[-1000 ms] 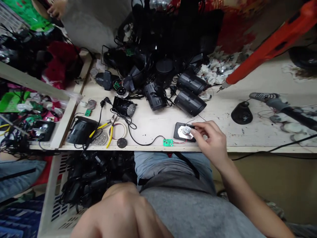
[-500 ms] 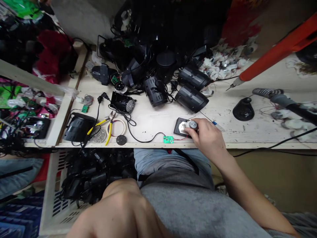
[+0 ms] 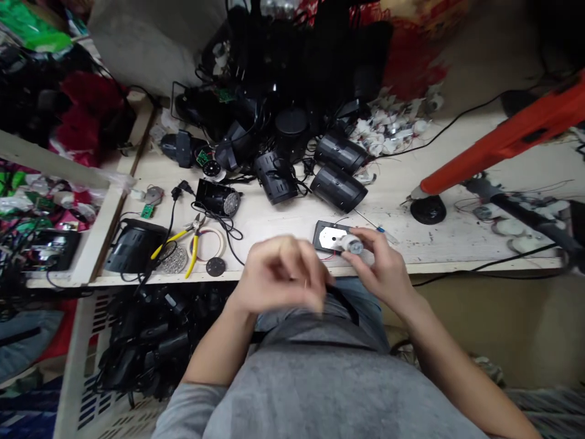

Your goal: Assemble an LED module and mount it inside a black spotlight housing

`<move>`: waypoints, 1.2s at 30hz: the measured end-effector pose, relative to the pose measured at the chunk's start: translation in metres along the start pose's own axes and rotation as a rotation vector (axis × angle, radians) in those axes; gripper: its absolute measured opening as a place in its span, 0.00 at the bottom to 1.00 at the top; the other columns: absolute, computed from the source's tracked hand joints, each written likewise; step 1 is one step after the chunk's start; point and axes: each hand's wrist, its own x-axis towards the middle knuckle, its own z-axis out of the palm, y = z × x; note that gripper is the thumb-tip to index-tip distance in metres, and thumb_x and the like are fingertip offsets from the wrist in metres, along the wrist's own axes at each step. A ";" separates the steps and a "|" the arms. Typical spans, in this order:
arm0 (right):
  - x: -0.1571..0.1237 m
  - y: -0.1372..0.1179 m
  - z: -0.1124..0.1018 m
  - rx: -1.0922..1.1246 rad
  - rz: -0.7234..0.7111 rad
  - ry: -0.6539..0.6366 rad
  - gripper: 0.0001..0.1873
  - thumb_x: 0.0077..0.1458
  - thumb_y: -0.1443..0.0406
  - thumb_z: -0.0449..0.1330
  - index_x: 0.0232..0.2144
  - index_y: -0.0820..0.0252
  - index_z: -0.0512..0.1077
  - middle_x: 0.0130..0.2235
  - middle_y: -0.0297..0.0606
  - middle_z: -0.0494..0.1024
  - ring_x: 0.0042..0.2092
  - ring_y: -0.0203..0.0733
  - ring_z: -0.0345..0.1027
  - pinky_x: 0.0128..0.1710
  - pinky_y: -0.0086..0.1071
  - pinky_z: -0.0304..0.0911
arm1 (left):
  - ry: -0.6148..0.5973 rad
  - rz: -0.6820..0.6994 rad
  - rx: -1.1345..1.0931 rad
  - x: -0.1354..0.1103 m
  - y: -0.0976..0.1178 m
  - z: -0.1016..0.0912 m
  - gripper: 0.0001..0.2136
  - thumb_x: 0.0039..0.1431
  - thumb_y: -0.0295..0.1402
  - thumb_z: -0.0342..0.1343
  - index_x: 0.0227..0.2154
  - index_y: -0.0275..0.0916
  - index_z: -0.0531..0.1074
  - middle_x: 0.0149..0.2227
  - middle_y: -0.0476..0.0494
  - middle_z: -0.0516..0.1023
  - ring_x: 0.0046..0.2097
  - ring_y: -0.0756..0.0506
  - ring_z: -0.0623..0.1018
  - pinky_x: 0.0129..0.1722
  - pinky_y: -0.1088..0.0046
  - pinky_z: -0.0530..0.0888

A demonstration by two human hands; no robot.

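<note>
Head view: right hand (image 3: 386,271) pinches a motor (image 3: 353,246), thumb and fingers closed round it, just above a black plate (image 3: 325,235) at the front edge of the worktop (image 3: 411,201). Left hand (image 3: 283,277) is blurred just beside it; grip cannot be told. Risk: what look like thin wires (image 3: 327,257) off the motor could snag and tear, or the plate could be knocked off the edge.

Bare surface (image 3: 278,222) lies open left of the black plate (image 3: 326,236). Lamp housings (image 3: 339,186) crowd behind it, and yellow pliers (image 3: 189,247) and a cable (image 3: 232,230) lie farther left.
</note>
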 end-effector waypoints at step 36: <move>0.100 0.067 -0.011 -0.064 0.428 0.217 0.15 0.54 0.60 0.55 0.43 0.60 0.67 0.43 0.51 0.75 0.44 0.54 0.72 0.49 0.50 0.67 | 0.260 -0.167 -0.381 0.032 -0.066 0.072 0.17 0.51 0.40 0.71 0.24 0.37 0.69 0.30 0.45 0.80 0.35 0.47 0.82 0.37 0.71 0.80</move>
